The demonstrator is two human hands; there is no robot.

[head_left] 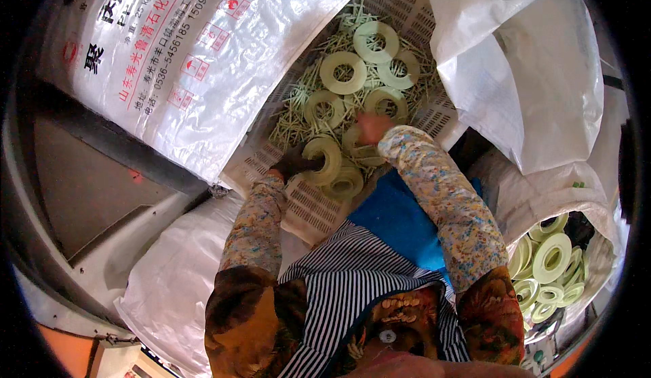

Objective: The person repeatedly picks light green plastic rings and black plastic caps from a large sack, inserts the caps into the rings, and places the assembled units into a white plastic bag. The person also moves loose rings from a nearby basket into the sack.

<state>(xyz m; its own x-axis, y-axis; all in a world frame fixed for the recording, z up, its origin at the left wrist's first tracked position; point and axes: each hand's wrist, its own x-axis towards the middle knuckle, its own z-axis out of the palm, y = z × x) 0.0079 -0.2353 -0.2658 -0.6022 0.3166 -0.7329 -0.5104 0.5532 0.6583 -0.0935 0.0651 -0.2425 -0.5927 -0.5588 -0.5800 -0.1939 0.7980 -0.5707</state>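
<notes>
A pale green plastic ring (322, 159) lies at the near left of a perforated crate (315, 210). My left hand (294, 163), in a dark glove, grips this ring by its left side. My right hand (373, 128) is smeared by motion, so its fingers cannot be made out. It is over the near right of the crate, beside another ring (385, 102). Several more rings lie around, among them a far one (376, 42) and one at the middle (342, 72). Beneath them is a heap of thin pale green sticks (291, 117).
A large printed white sack (224, 59) covers the area left of the crate. White sheeting (502, 72) hangs at the right. An open white sack (563, 181) at the lower right holds several similar rings (551, 258). A blue cloth (400, 222) lies against the crate's near side.
</notes>
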